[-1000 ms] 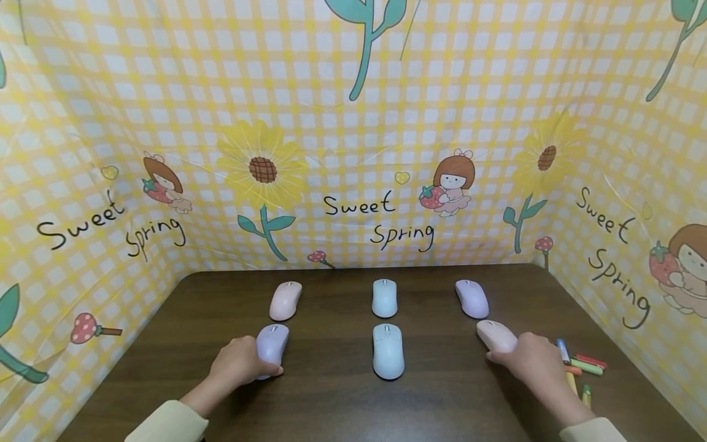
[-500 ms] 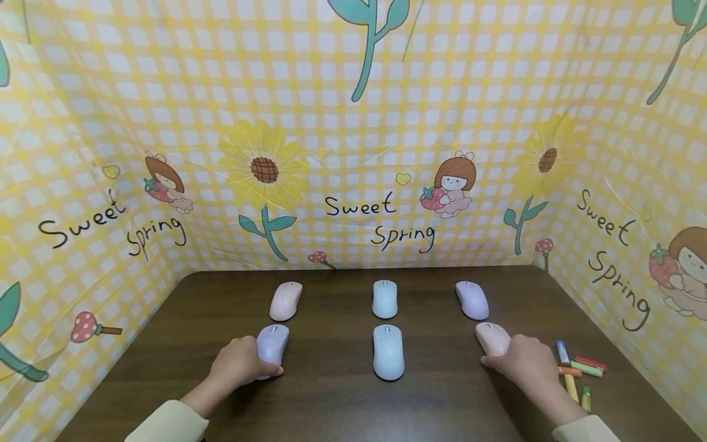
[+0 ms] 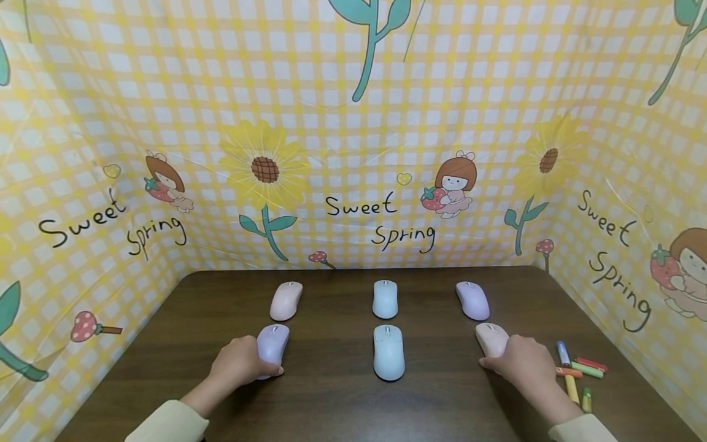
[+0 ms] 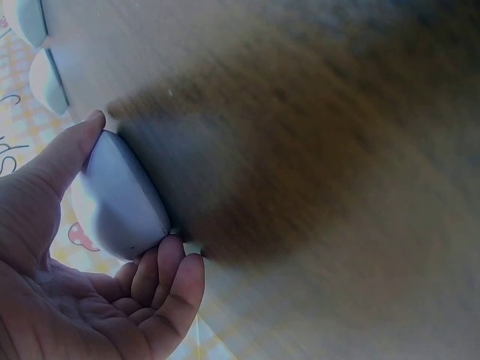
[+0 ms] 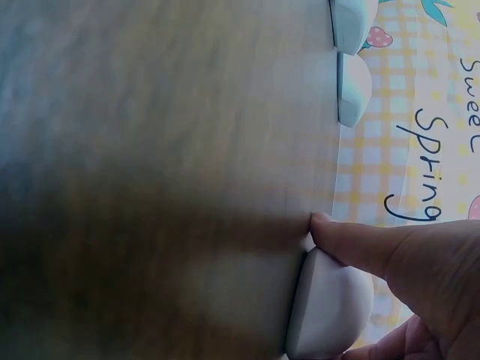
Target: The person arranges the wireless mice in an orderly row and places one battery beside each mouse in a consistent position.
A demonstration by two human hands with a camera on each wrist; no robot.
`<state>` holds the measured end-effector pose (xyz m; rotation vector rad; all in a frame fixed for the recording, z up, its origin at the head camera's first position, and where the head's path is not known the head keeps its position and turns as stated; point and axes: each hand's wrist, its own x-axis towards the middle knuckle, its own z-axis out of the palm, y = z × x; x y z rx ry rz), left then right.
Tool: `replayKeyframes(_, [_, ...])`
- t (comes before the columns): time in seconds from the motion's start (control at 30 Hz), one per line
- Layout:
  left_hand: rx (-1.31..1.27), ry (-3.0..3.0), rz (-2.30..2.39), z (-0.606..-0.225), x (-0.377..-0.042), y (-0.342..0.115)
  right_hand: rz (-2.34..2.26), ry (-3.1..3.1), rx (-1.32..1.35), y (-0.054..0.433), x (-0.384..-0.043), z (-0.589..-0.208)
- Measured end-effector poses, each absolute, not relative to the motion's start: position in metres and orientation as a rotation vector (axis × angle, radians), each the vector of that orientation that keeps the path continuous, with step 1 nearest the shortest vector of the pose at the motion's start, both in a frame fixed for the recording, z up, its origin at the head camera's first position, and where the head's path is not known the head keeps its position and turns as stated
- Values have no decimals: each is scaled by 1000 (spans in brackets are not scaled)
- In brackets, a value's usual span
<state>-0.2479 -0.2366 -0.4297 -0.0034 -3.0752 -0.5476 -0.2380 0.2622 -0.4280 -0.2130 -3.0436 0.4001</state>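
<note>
In the head view my left hand (image 3: 237, 361) grips a lavender computer mouse (image 3: 273, 342) at the front left of the dark table (image 3: 331, 405). The left wrist view shows the thumb on one side of that mouse (image 4: 120, 199) and the curled fingers on the other. At the front right, my right hand (image 3: 527, 365) holds a pale pink mouse (image 3: 491, 339) from behind. Seen from the right wrist, its thumb lies along one side of the pink mouse (image 5: 330, 304); the fingers are partly cut off by the frame. Between the hands sits a light blue mouse (image 3: 389, 353).
Along the back stand a pink mouse (image 3: 286, 301), a light blue mouse (image 3: 385, 299) and a lavender mouse (image 3: 472, 301). Several short coloured pens (image 3: 585, 368) lie right of the right hand. A yellow checked cloth (image 3: 353, 141) walls the back and sides.
My right hand has shifted slightly left and toward me with the pink mouse, which points a little straighter forward. The left hand and its mouse stay put.
</note>
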Motion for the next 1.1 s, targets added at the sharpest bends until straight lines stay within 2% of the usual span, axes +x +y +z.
replayKeyframes(1.1, [16,-3090,-535,-428,-248,-237,355,-3041,-127,264,-238,-428])
